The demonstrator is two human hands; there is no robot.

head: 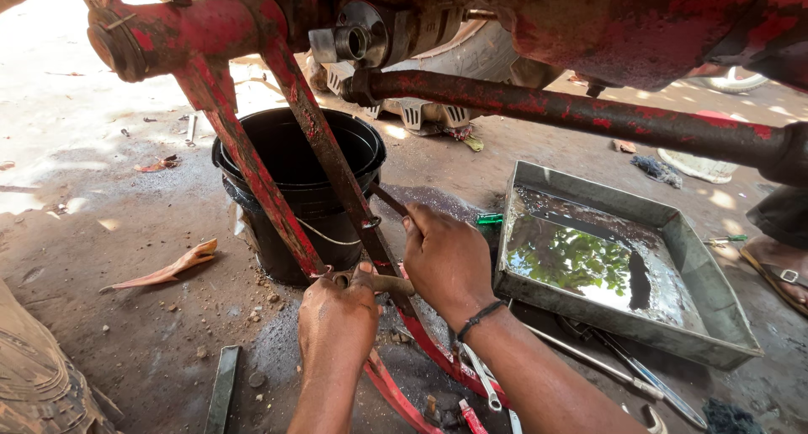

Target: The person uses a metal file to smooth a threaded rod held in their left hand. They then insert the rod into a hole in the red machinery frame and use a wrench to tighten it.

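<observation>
Oily dirt ground (101, 232): black bucket (296, 160), grey metal tray (715, 299), hands (396, 287) on red bars (337, 173).

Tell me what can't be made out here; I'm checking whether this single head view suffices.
- Fastener under the spanner: hidden by the left hand and right hand.
- Inside of the black bucket: too dark, crossed by red bars.
- Floor of the metal tray: hidden beneath reflective liquid.
- Tools below the tray: cut off by the bottom edge.
</observation>
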